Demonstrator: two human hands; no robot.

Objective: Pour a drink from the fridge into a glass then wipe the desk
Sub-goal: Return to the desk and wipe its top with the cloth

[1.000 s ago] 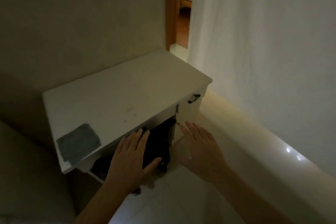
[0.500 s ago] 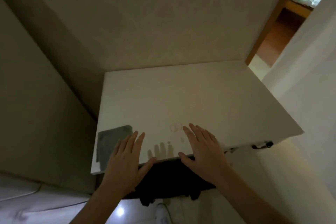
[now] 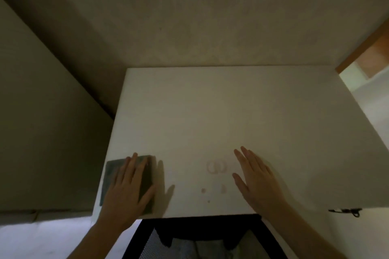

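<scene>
Both hands now lie over the counter [image 3: 221, 111], where half a second ago they hung at its near edge above the dark chair [image 3: 202, 235]. The left hand [image 3: 126, 187] has come onto the grey cloth [image 3: 111, 176] at the near left corner, its fingers straight and spread flat on it, grasping nothing. The right hand [image 3: 255, 176] is flat and released too, near the middle of the near edge; I cannot tell whether it touches the top. Between the hands, faint ring marks [image 3: 216, 166] and a few small spots [image 3: 212, 190] stain the surface. No glass or drink is in view, so the wiping seems at hand, judging by the cloth. Little stands in the way; a black drawer handle [image 3: 345, 210] shows below the near right corner.
</scene>
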